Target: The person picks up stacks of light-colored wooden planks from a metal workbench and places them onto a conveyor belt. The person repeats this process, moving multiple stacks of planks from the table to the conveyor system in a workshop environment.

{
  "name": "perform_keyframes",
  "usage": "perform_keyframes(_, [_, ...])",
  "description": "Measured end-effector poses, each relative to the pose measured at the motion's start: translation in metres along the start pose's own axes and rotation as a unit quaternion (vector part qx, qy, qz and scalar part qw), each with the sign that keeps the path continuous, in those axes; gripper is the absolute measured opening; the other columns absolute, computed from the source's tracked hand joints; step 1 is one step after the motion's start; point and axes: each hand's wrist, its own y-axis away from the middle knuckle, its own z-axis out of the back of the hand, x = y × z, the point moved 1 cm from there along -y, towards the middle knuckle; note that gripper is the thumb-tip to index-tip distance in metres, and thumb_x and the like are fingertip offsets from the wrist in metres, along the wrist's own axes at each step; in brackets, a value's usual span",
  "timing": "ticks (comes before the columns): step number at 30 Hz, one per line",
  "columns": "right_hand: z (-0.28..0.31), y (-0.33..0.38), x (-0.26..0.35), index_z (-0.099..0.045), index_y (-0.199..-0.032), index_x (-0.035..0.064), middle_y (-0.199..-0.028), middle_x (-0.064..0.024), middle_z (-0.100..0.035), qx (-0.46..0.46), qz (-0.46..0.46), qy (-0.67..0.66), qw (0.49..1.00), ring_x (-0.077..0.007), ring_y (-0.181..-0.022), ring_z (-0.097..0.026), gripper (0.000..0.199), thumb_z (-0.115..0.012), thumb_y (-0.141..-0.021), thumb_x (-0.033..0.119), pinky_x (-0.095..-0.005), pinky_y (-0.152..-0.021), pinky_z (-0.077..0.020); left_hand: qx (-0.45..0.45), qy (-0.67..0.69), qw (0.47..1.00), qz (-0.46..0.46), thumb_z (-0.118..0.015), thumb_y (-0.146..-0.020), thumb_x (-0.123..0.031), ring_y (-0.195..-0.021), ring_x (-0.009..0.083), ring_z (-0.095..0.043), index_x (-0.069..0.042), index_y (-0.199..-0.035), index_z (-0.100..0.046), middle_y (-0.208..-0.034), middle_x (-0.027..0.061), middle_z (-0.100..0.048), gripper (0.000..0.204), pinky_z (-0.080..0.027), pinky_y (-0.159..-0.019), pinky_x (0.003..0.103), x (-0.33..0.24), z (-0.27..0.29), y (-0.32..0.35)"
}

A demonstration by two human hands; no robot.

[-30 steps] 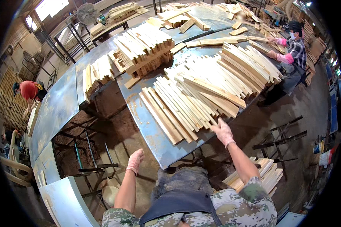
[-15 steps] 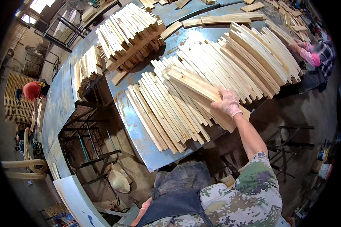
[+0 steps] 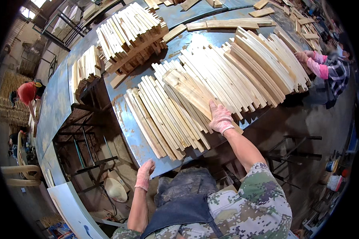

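My right hand, in a pinkish work glove, grips the near end of a wide wooden board. That board lies slantwise over a long row of narrow wooden boards, its broad face up. To its left, more narrow boards lie side by side. My left hand, also gloved, is curled closed beside the near corner of the blue metal-topped table. Nothing shows sticking out of its fingers.
A tall stack of boards stands farther back, with a smaller stack left of it. One person handles boards at the right; another in red bends at far left. A straw hat lies below.
The wide board has turned from tilted to flatter on the row, and my right hand has moved slightly left with it. My left hand has risen from beside the apron to the table corner.
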Motion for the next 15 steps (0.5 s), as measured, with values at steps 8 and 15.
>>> perform_keyframes(8, [-0.032, 0.020, -0.012, -0.040, -0.162, 0.0047, -0.118, -0.0156, -0.068, 0.258, 0.065, -0.679, 0.684, -0.0248, -0.109, -0.067, 0.105, -0.090, -0.073, 0.026, -0.0384, -0.104, -0.0534, 0.245, -0.039, 0.965, 0.083, -0.070, -0.106, -0.041, -0.110, 0.0187, -0.065, -0.011, -0.170, -0.029, -0.136, 0.0034, -0.063, 0.082, -0.053, -0.100, 0.034, 0.007, -0.202, -0.011])
perform_keyframes(15, [-0.114, 0.083, 0.049, -0.052, -0.154, 0.0056, -0.121, -0.0063, -0.067, 0.151, 0.055, -0.779, 0.607, -0.0175, -0.109, -0.064, 0.079, -0.086, -0.086, 0.026, -0.0350, -0.097, -0.0547, 0.256, 0.006, 0.965, 0.053, -0.084, -0.093, -0.032, -0.118, 0.0194, -0.065, -0.010, -0.161, -0.036, -0.138, 0.0051, -0.061, 0.086, -0.058, -0.100, 0.040, 0.026, -0.208, 0.004])
